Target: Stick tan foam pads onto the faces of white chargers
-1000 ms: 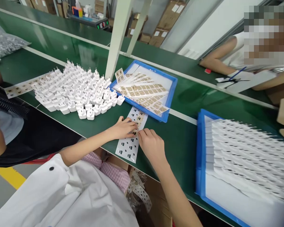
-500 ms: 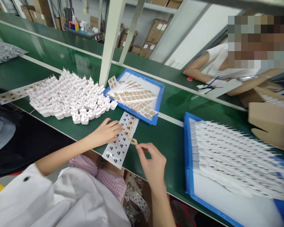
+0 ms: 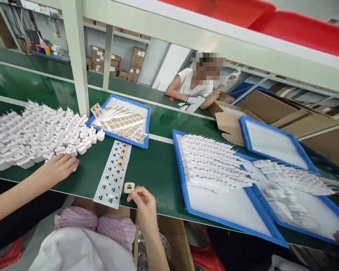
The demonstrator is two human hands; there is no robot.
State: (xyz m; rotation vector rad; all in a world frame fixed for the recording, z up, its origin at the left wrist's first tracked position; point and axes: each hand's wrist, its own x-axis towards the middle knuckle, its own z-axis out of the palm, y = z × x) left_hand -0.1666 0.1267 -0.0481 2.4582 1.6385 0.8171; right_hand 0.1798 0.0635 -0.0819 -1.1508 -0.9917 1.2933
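Both hands are spreading apart compared with the last frame, with the left hand [image 3: 58, 167] now off the strip and the right hand [image 3: 145, 205] lifting a small tan square adhesive pad [image 3: 129, 187] clear of it. The right hand is pinching that pad between thumb and fingertip, just below the end of the long white backing strip [image 3: 111, 175]. The left hand is lying mostly flat to the left of the strip, its fingers up against a white plastic plug adapter [image 3: 72, 149] at the edge of a big heap of them. Can't tell if it's actually gripping anything, tbh.

The pad's looking really light, thin and soft, probably tacky on one face, so I'd say edges are the best place to hold it. The adapters are looking like light, hard, slick plastic, so their bodies seem a safer hold than their prongs.

Room-wise, a blue-rimmed tray of tan sticker sheets [image 3: 130, 101] is sitting just beyond the strip, and a blue-rimmed tray of white adapters [image 3: 180, 169] is lying well to its right. Open green tabletop [image 3: 155, 173] is stretching between the strip and that right tray, but the tabletop's front edge is running just below the strip, so the pad's working close to the drop.
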